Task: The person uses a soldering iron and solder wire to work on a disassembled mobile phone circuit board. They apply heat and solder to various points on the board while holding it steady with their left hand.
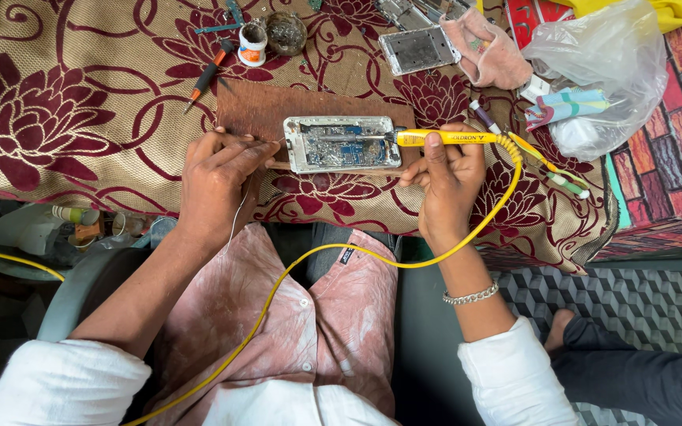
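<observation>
At centre frame, the right hand [447, 177] grips a yellow soldering iron [445, 137] like a pen, fingers closed around its handle, with the tip pointing toward 9 o'clock onto the opened phone [342, 144]. The phone lies face-down with its back removed, circuit board exposed, resting on a brown wooden board [262, 110]. A yellow cord [309, 256] leaves the iron's rear, loops down past the wrist and runs toward 7 o'clock across the person's lap. A beaded bracelet [471, 296] circles the right wrist.

At 9 o'clock from the phone, the left hand [219, 177] rests on the board's edge, fingers curled and pinched on a thin strand of solder wire [238, 217] that hangs toward 6 o'clock; the fingertips lie just beside the phone's left end.

Outward from the board, at 11 o'clock, lie a red-handled screwdriver [207, 76], a small white pot [252, 43] and a round dark tin [286, 32]. At 12 o'clock sits a second phone frame [418, 49], with a pink cloth [489, 51] touching its right side. At 2 o'clock stands a clear plastic bag [605, 67]. All rest on a maroon floral cloth [65, 110] covering the table.
</observation>
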